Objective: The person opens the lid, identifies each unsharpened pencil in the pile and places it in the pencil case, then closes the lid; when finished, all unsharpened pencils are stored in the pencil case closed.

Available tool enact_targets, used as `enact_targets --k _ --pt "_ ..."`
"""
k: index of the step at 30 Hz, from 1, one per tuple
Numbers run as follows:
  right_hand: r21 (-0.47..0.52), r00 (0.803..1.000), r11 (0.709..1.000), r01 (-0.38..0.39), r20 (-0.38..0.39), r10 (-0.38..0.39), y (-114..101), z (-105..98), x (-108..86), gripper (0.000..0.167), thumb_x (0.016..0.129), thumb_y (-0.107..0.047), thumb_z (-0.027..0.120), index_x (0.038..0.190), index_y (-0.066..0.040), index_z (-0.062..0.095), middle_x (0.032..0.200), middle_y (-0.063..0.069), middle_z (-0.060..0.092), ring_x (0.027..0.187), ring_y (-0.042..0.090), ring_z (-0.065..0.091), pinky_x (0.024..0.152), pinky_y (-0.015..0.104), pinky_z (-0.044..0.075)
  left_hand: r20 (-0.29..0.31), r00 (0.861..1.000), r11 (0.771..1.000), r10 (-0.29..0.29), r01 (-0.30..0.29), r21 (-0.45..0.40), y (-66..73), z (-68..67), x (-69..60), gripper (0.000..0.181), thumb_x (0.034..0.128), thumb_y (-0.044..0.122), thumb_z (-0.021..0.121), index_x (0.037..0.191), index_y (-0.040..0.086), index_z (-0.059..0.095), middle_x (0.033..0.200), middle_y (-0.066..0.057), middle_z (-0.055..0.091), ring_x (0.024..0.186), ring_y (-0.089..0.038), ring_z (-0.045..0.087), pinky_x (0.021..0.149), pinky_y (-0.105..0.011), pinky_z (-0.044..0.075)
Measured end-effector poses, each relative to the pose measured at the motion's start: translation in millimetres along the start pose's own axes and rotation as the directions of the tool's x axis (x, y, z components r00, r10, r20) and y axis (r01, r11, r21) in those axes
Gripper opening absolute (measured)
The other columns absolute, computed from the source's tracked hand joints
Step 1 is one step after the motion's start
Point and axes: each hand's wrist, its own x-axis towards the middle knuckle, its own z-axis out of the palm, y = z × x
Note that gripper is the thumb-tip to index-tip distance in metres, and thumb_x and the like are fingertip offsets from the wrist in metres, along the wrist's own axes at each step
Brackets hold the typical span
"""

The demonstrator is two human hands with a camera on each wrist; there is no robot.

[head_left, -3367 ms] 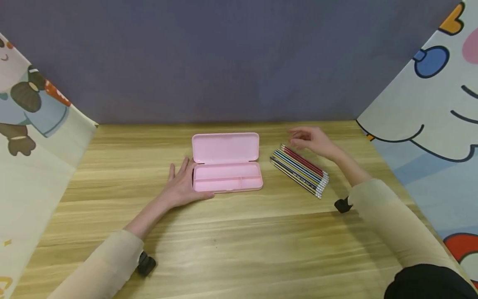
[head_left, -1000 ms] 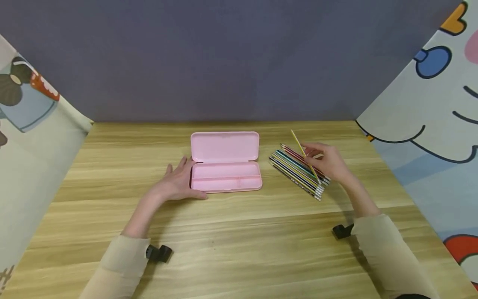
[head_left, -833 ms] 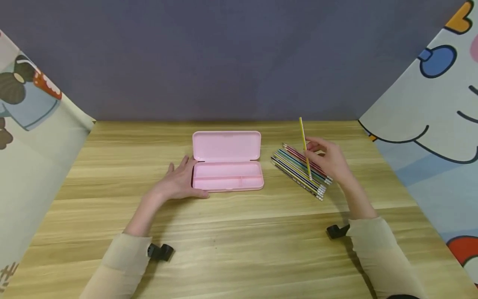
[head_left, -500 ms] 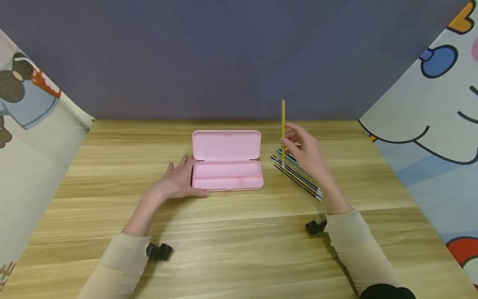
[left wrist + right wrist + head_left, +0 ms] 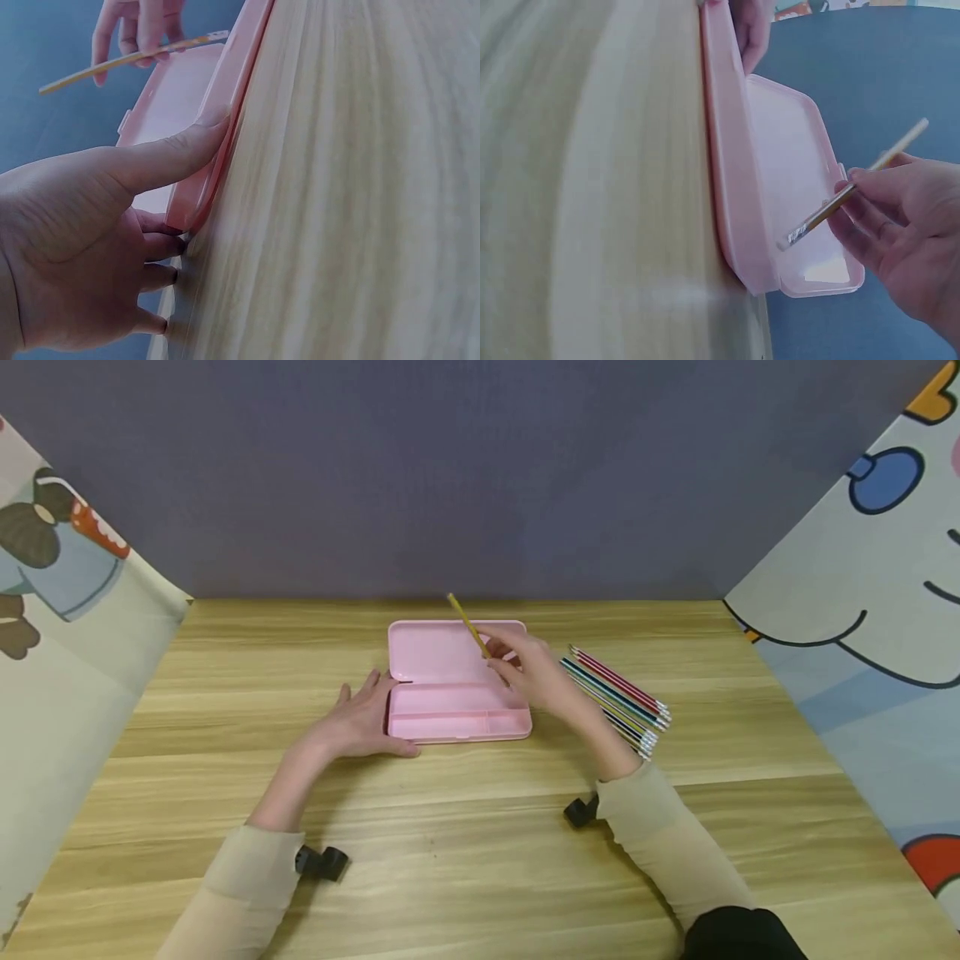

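Note:
A pink pencil case (image 5: 438, 724) lies on the table with its lid (image 5: 423, 647) folded back. Its tray shows a long compartment and smaller ones, with nothing seen in them. My left hand (image 5: 356, 722) rests against the case's left end, fingers spread and thumb along the front wall, as the left wrist view (image 5: 82, 232) also shows. Above the lid, my right hand (image 5: 528, 668) pinches a yellow pencil (image 5: 467, 622) between thumb and fingers. The pencil is tilted, and in the right wrist view its eraser end (image 5: 791, 238) points down toward the case.
Several pencils (image 5: 615, 689), red, teal, yellow and dark striped, lie side by side to the right of the case, partly hidden by the right forearm. A dark grey wall (image 5: 450, 485) rises behind the wooden table (image 5: 450, 860); printed panels stand at both sides.
My right hand has picked up the yellow pencil from the row and carried it left, over the case's lid. The left hand stays at the case's left end.

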Motion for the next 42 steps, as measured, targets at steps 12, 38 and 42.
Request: enact_targets --k 12,38,42 --pt "-0.083 0.979 0.995 0.052 0.203 -0.034 -3.2 16.4 -3.7 0.044 0.093 0.005 0.069 0.134 -0.010 0.069 0.111 0.010 0.077 0.100 0.021 0.072 0.088 0.032 0.063 0.005 1.000 1.000 0.005 -0.005 -0.004 -1.8 -0.3 -4.3 0.107 0.0768 0.046 0.087 0.156 0.004 0.029 0.171 -0.026 0.015 0.158 -0.052 0.008 0.120 -0.080 0.004" --pt "-0.142 0.935 0.990 -0.006 0.350 0.056 -2.8 -5.9 -20.4 0.042 0.098 0.004 0.062 0.139 -0.006 0.064 0.118 0.012 0.077 0.107 0.023 0.075 0.091 0.036 0.062 0.013 1.000 1.000 -0.018 0.018 -0.010 -3.4 -3.4 -6.8 0.110 0.0778 0.045 0.087 0.158 0.004 0.025 0.172 -0.026 0.012 0.159 -0.050 0.006 0.123 -0.076 0.002" --pt "-0.092 0.965 0.993 -0.073 0.246 0.094 6.4 -35.6 -33.5 0.040 0.101 -0.007 0.064 0.140 -0.011 0.064 0.121 0.011 0.077 0.110 0.024 0.073 0.093 0.043 0.061 0.015 1.000 1.000 -0.012 0.012 -0.020 -1.9 -2.5 -6.0 0.110 0.0779 0.044 0.088 0.159 0.004 0.025 0.172 -0.025 0.012 0.159 -0.051 0.005 0.123 -0.077 0.001"
